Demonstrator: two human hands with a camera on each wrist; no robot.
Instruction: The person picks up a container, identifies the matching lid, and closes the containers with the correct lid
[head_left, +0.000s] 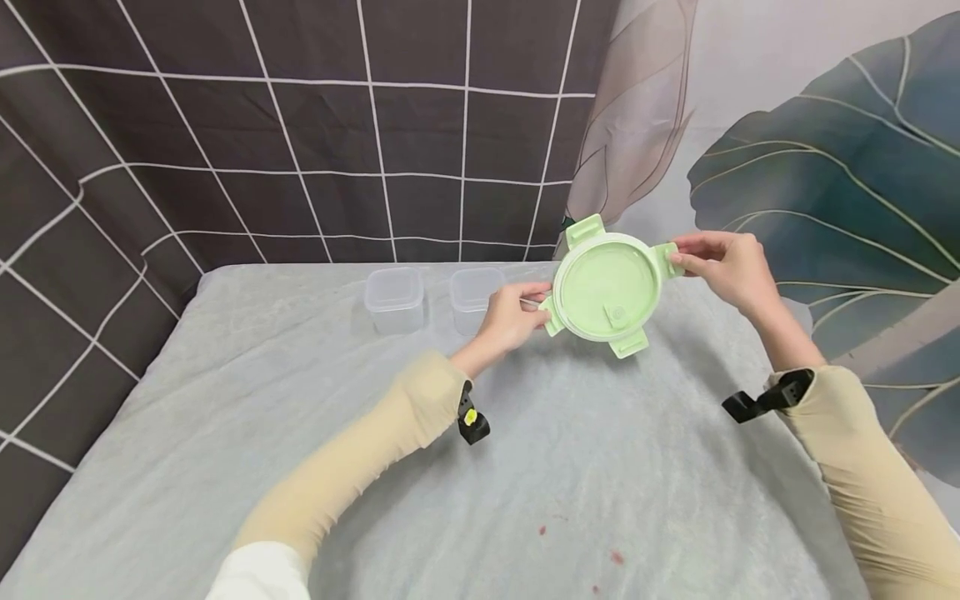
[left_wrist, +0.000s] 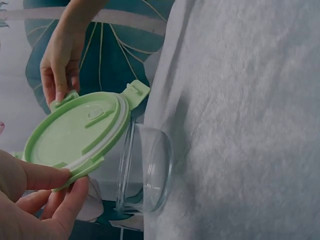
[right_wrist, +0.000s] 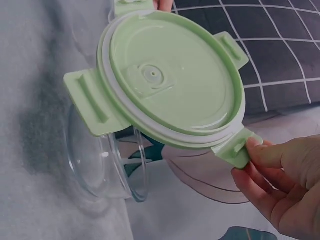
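Note:
A round green lid (head_left: 609,287) with flip tabs and a white sealing ring is held up, tilted, between both hands. My left hand (head_left: 512,317) pinches one tab between thumb and fingers. On the opposite side my right hand (head_left: 723,265) pinches another tab. Beneath the lid a round clear glass container (left_wrist: 150,170) stands on the cloth-covered table, apart from the lid in the left wrist view. The head view hides most of this container behind the lid. In the right wrist view the glass container (right_wrist: 95,160) shows partly below the lid's edge.
Two small clear plastic boxes with lids stand at the table's back, a left box (head_left: 394,302) and a right box (head_left: 471,296) close to my left hand. A grey cloth (head_left: 450,500) covers the table. Behind it hang a dark checked curtain (head_left: 420,125) and a leaf-patterned cloth (head_left: 825,183).

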